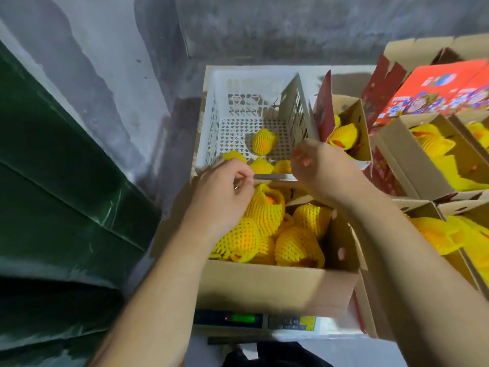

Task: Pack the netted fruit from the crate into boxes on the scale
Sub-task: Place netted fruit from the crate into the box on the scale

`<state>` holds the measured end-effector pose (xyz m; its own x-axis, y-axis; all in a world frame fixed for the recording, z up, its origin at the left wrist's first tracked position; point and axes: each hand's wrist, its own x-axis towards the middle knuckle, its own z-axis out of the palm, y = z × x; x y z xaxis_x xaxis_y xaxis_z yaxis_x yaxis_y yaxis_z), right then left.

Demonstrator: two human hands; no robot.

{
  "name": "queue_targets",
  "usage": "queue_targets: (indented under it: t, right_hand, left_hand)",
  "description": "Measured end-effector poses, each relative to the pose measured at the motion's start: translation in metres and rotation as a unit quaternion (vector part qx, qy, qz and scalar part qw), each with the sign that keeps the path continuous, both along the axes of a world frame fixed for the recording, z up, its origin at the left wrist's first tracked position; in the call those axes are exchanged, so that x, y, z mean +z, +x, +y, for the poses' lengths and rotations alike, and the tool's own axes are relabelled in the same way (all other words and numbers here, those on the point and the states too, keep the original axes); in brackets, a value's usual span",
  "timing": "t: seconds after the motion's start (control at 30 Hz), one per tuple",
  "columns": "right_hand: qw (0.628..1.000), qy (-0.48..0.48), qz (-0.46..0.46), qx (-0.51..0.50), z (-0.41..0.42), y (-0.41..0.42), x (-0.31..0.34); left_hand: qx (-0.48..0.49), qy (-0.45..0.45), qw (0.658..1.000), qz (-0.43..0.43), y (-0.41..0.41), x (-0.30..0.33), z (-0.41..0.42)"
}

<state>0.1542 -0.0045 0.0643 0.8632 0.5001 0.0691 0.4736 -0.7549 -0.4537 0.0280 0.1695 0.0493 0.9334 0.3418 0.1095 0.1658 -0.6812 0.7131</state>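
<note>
A white plastic crate stands against the wall, with a few yellow-netted fruit left on its bottom. In front of it an open cardboard box sits on the scale, filled with several netted fruit. My left hand hovers over the box's far left corner at the crate's near rim, fingers loosely curled, nothing visible in them. A netted fruit lies just under its knuckles. My right hand is above the crate's near right corner, fingers loosely curled and empty.
More open cardboard boxes with netted fruit stand to the right and behind the crate's right side. A red printed box lid lies at the far right. A dark green tarp fills the left.
</note>
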Motion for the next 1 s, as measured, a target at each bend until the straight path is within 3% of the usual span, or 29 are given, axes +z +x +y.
queue_targets:
  t: [0.1, 0.17, 0.3, 0.43, 0.5, 0.57, 0.67, 0.83, 1.0]
  right_hand:
    - [0.998, -0.06, -0.001, 0.02, 0.019, 0.065, -0.016]
    - [0.983, -0.17, 0.03, 0.066, 0.039, 0.102, -0.035]
    - [0.905, -0.369, 0.063, 0.201, 0.059, 0.151, -0.096]
    - [0.896, -0.364, 0.14, 0.212, 0.067, 0.185, -0.147]
    - [0.906, -0.343, 0.143, 0.202, 0.071, 0.189, -0.17]
    - [0.896, -0.391, 0.117, 0.176, 0.073, 0.189, -0.184]
    - [0.866, -0.453, 0.112, 0.181, 0.075, 0.192, -0.192]
    - [0.914, -0.348, 0.134, 0.158, 0.073, 0.195, -0.188]
    - [0.883, -0.407, 0.148, 0.179, 0.072, 0.197, -0.196]
  left_hand:
    - [0.015, 0.01, 1.0, 0.015, 0.023, -0.001, 0.009]
    - [0.022, 0.0, 0.999, 0.046, 0.037, -0.004, 0.012]
    - [0.026, 0.005, 0.996, 0.09, 0.06, -0.009, 0.013]
    - [0.04, 0.031, 0.993, 0.109, 0.079, -0.017, 0.016]
    - [0.042, 0.04, 0.991, 0.124, 0.087, -0.022, 0.017]
    - [0.044, 0.046, 0.989, 0.132, 0.092, -0.027, 0.017]
    - [0.064, 0.058, 0.987, 0.136, 0.093, -0.032, 0.016]
    - [0.08, 0.087, 0.98, 0.158, 0.089, -0.032, 0.013]
    - [0.074, 0.106, 0.975, 0.182, 0.091, -0.03, 0.012]
